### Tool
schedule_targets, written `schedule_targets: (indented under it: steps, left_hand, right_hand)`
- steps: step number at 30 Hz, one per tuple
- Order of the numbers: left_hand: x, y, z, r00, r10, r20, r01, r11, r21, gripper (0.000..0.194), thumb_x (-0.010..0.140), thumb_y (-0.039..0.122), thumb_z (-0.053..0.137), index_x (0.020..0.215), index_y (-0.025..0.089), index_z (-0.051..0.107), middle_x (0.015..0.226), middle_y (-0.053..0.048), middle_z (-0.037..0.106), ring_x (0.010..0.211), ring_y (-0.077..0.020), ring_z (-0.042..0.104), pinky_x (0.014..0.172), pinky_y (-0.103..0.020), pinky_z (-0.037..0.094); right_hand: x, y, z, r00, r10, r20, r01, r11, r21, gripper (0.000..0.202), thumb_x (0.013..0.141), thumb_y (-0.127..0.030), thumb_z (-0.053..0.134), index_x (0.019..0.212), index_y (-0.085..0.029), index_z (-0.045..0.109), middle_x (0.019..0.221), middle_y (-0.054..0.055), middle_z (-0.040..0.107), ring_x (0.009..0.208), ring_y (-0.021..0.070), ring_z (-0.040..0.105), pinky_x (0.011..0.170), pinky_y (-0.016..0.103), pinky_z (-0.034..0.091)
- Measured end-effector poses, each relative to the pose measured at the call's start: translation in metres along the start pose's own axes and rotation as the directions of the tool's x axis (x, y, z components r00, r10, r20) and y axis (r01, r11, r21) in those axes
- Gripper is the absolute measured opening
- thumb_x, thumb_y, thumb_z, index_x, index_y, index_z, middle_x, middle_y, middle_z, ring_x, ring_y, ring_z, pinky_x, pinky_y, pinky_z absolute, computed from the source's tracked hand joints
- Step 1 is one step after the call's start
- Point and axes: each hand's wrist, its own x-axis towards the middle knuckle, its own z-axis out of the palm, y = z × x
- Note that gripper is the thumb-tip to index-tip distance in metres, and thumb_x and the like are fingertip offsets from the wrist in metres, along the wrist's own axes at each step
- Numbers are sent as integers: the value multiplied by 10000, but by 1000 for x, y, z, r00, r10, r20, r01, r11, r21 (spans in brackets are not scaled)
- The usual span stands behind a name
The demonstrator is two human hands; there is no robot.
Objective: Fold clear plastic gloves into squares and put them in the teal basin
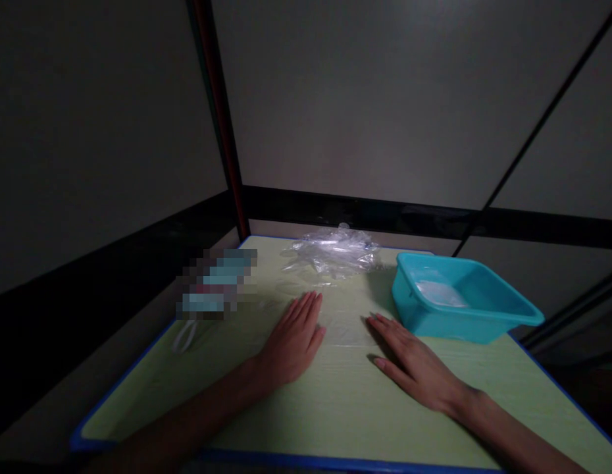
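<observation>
My left hand [292, 343] lies palm down near the middle of the green table [335, 421], fingers stretched forward and thumb a little apart. To its right, my right hand [415, 365] also rests palm down, thumb spread from the fingers. Neither hand holds anything. Between them, a thin clear plastic sheet or bag [349, 329] lies flat, its edges hard to make out. Beyond the hands sits a crumpled heap of clear plastic [335, 250]. A turquoise basin [449, 322], with a whitish flat item [440, 293] inside, stands just beyond my right hand.
At the table's left edge is a blurred-out object [217, 280] with a white loop [184, 336] beside it. The table has a blue rim [296, 459]. Grey wall panels [365, 105] with a dark band rise behind and to the left.
</observation>
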Motion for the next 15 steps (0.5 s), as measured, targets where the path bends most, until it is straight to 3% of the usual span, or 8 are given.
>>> schedule_targets:
  steps: [8, 15]
  left_hand:
    - [2, -22, -14, 994, -93, 61, 94, 995, -26, 467, 865, 269, 208, 1283, 61, 207, 1330, -143, 306, 1241, -186, 234, 1020, -394, 155]
    - [9, -38, -19, 991, -44, 127, 54, 995, -79, 483, 882, 293, 180, 1305, 64, 139, 1323, -129, 326, 1242, -138, 229, 1031, -371, 91]
  right_hand:
    - [-13, -26, -4, 998, -54, 41, 56, 997, -52, 580, 848, -367, 365, 1342, -159, 144, 1350, 85, 286, 1240, 213, 222, 1024, 459, 167]
    - [-17, -59, -11, 983, -169, 72, 172, 984, -37, 655, 806, -364, 441, 1334, -91, 166, 1282, 162, 377, 1175, 281, 340, 958, 488, 291]
